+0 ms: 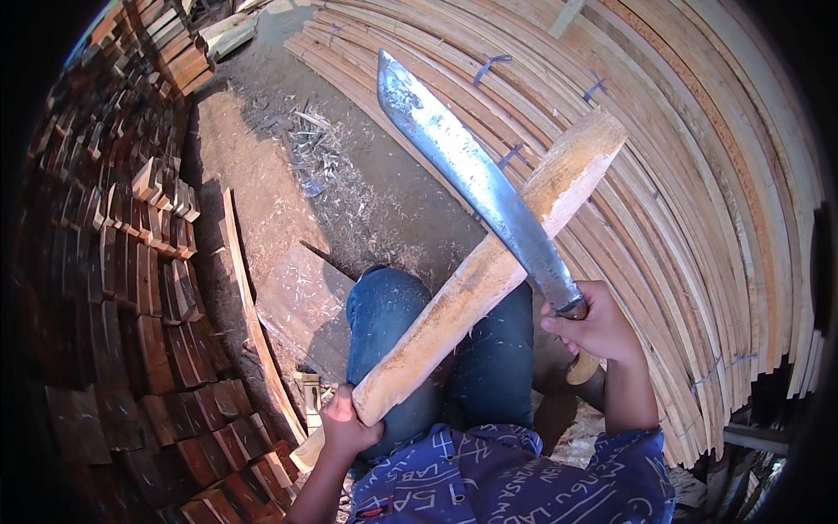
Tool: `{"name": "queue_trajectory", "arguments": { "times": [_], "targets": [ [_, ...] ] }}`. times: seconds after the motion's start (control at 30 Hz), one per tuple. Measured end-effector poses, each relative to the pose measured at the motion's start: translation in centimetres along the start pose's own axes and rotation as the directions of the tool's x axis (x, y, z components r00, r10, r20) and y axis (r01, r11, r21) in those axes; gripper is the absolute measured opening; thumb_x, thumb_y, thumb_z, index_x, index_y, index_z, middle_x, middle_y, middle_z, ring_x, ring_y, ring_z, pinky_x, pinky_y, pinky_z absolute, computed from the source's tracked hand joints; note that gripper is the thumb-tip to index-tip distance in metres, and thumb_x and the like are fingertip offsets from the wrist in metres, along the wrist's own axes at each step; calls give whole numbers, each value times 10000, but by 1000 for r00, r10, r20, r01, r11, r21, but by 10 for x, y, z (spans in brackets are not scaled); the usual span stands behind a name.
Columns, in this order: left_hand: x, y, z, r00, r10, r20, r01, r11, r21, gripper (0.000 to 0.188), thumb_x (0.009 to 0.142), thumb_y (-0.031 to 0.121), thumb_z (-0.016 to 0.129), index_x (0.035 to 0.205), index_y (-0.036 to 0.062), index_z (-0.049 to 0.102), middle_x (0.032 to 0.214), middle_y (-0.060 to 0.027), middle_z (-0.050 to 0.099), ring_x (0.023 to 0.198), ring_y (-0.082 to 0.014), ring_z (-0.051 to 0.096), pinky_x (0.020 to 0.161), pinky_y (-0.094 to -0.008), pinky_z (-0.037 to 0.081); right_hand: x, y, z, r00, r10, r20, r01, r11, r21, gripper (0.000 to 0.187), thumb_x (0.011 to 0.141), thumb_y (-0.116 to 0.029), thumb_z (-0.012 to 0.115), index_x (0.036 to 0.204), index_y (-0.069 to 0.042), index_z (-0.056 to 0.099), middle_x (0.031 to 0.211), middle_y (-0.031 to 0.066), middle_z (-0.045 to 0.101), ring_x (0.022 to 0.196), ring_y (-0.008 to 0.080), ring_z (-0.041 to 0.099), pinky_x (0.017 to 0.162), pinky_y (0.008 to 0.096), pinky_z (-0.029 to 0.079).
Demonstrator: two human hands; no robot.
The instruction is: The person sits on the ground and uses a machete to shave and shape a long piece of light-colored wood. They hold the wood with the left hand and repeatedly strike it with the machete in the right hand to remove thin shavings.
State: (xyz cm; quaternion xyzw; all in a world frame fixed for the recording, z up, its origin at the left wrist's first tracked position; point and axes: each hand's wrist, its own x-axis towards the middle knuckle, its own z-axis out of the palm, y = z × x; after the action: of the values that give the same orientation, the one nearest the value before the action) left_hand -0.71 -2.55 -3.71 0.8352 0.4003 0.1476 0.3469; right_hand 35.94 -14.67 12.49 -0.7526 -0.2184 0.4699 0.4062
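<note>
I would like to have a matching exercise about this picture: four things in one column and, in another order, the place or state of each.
Things:
1. Machete
2. Thick pale piece of wood
3. Long wooden strips
4. Short wooden blocks

Places and states:
A. above the jeans, lower end in the left grip
B. piled along the left side of the picture
C. handle in the right grip
D. on the right, with bluish ties

Right pairs: 1-C, 2-A, 3-D, 4-B
</note>
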Motion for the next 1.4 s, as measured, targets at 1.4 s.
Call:
{"name": "queue_trajectory", "arguments": {
  "times": [1.4],
  "targets": [
    [35, 3, -41, 850, -104, 517, 158, 986, -61, 521, 622, 114, 667, 1079, -20, 456, 871, -276, 645, 886, -477, 646, 771, -465, 533, 42, 11, -11, 792, -377, -480, 185, 898, -400, 168, 801, -80, 732, 811, 65, 647, 651, 102, 643, 615, 124, 597, 591, 305, 470]
  ]
}}
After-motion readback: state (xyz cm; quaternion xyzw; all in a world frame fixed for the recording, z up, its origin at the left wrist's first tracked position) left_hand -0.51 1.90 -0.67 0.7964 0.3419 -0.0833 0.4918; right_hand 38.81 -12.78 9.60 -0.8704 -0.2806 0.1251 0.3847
